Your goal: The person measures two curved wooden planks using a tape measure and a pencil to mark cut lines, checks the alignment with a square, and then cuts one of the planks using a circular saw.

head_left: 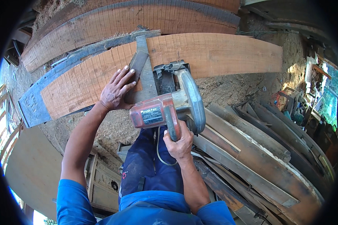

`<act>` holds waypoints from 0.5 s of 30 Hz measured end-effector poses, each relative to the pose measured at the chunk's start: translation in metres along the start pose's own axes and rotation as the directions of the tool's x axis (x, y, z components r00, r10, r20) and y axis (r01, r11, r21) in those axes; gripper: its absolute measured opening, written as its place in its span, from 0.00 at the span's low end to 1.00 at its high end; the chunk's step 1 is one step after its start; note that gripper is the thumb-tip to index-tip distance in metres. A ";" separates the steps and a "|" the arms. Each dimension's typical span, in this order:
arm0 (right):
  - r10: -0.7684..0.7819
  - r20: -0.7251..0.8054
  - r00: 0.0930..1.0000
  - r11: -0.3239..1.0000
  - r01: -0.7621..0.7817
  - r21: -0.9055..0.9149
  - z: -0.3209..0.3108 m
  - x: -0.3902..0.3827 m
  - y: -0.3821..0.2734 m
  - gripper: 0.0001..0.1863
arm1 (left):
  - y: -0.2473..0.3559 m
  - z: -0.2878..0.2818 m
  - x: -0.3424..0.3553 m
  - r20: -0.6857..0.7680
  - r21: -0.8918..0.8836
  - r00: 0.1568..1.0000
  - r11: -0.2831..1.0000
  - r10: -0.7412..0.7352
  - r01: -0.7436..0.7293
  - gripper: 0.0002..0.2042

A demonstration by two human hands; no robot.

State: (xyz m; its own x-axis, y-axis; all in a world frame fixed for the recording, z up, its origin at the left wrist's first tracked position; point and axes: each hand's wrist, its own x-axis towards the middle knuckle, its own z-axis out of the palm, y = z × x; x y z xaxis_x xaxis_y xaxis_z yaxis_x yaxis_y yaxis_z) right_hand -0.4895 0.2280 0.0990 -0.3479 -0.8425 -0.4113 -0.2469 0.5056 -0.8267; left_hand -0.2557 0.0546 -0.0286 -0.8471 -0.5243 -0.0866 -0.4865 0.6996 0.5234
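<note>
A red and grey circular saw sits over the near edge of a long reddish-brown plank. My right hand is wrapped round its rear handle. Left of the saw, a grey wooden guide lies across the plank, with a short dark wooden piece joined at an angle. My left hand rests on this guide, fingers stretched out and pressing down, its thumb pointing toward the saw's motor housing. The saw blade is hidden under the tool. A thin cord hangs from the saw beside my legs.
Beneath the plank's left end lies a dark, weathered board. Another wide plank with many crosswise lines lies beyond. Sawdust covers the ground. Long timber boards are stacked at the right, and a wooden panel stands at the left.
</note>
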 end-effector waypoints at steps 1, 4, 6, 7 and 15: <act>0.008 -0.001 1.000 1.000 -0.008 0.010 0.001 0.000 -0.001 0.20 | -0.001 0.001 -0.001 0.000 0.007 1.000 1.000 0.001 -0.001 0.43; 0.000 -0.008 1.000 1.000 0.001 0.024 0.003 0.004 -0.001 0.20 | -0.001 0.003 -0.001 -0.009 0.003 1.000 1.000 0.003 -0.003 0.42; 0.002 -0.014 1.000 1.000 -0.002 0.026 0.006 0.007 -0.004 0.20 | -0.001 0.002 0.000 -0.017 -0.007 1.000 1.000 0.005 -0.005 0.42; 0.004 -0.019 1.000 1.000 -0.004 0.028 0.007 0.008 -0.004 0.20 | -0.001 0.001 0.000 -0.001 0.008 1.000 1.000 0.004 -0.004 0.41; 0.005 -0.019 1.000 1.000 -0.005 0.019 0.009 0.016 -0.009 0.19 | 0.000 -0.003 0.001 0.030 0.003 1.000 1.000 0.003 -0.003 0.37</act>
State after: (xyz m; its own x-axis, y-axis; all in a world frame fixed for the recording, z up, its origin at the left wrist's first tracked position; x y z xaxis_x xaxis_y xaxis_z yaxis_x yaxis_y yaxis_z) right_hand -0.4848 0.2078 0.0963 -0.3661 -0.8361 -0.4085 -0.2279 0.5062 -0.8318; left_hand -0.2555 0.0523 -0.0261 -0.8548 -0.5071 -0.1104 -0.4843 0.7029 0.5209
